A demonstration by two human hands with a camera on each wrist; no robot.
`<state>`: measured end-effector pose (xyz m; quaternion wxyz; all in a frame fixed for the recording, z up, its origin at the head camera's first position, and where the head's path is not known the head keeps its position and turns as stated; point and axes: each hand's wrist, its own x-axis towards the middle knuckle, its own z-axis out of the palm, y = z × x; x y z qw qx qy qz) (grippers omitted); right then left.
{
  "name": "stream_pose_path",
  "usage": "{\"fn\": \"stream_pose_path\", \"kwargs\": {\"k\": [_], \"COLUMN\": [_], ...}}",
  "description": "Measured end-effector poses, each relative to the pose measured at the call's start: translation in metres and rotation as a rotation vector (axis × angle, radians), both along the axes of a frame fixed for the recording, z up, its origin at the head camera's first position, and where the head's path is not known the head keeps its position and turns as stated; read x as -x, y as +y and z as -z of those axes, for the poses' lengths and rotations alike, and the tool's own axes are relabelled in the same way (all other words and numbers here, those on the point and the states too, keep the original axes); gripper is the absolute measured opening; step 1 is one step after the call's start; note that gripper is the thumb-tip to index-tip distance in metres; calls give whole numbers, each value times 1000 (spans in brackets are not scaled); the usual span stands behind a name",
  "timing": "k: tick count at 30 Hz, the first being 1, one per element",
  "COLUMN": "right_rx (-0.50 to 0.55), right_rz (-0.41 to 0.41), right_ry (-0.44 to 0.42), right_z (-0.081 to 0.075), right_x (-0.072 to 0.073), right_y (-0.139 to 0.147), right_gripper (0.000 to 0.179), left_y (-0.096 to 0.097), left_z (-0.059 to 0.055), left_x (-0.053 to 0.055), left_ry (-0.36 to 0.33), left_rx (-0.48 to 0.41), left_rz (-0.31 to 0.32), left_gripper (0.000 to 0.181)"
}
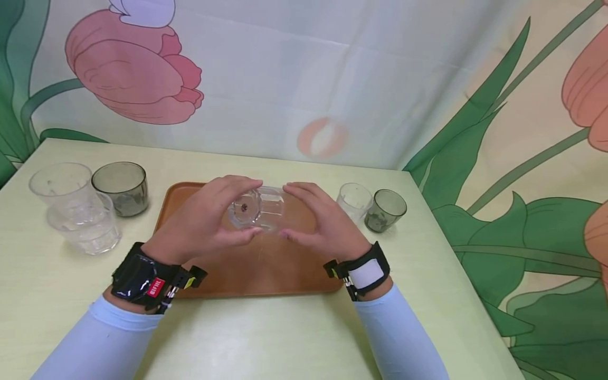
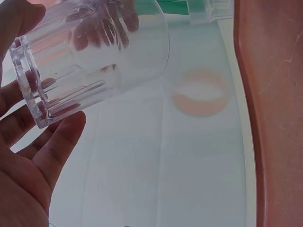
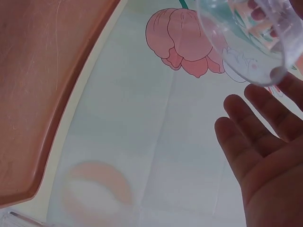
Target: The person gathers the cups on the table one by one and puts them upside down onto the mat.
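Observation:
A clear, faceted drinking glass (image 1: pixel 272 206) lies on its side in the air over a brown tray (image 1: pixel 266 272). Its thick base faces left and its rim faces right. My left hand (image 1: pixel 201 219) holds it around the base, with the thumb below and the fingers above in the head view. At the rim end, my right hand (image 1: pixel 325 224) has its thumb and index finger on opposite sides of the glass. The right wrist view shows the index fingertip on the rim, while the other fingers (image 3: pixel 251 123) stay spread off it.
Left of the tray stand stacked clear glasses (image 1: pixel 90 227) and a grey tinted glass (image 1: pixel 122 192). A smaller clear glass (image 1: pixel 353 198) and a small grey glass (image 1: pixel 386 211) stand to its right. A flower-printed curtain (image 1: pixel 266 79) hangs behind the table.

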<state>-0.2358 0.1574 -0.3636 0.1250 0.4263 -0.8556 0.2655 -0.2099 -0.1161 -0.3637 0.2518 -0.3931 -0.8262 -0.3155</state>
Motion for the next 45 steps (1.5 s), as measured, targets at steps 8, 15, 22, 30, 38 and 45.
{"fn": "stream_pose_path", "kwargs": {"k": [8, 15, 22, 30, 38, 45], "right_rx": [2, -70, -109, -183, -341, -406], "right_rz": [79, 254, 310, 361, 437, 463], "right_ry": [5, -45, -99, -113, -163, -233], "right_z": [3, 10, 23, 39, 60, 64], "right_x": [5, 11, 21, 25, 30, 28], "right_y": [6, 18, 35, 51, 64, 67], "right_gripper": [46, 40, 42, 41, 40, 45], "left_y": [-5, -10, -12, -12, -16, -18], "left_z": [0, 1, 1, 2, 3, 3], "left_x": [4, 8, 8, 7, 8, 9], "left_ry": [12, 46, 48, 33, 31, 45], "left_rx": [3, -9, -14, -4, -2, -17], "left_rz": [-71, -112, -126, -162, -201, -199], "left_gripper": [74, 73, 72, 71, 70, 70]}}
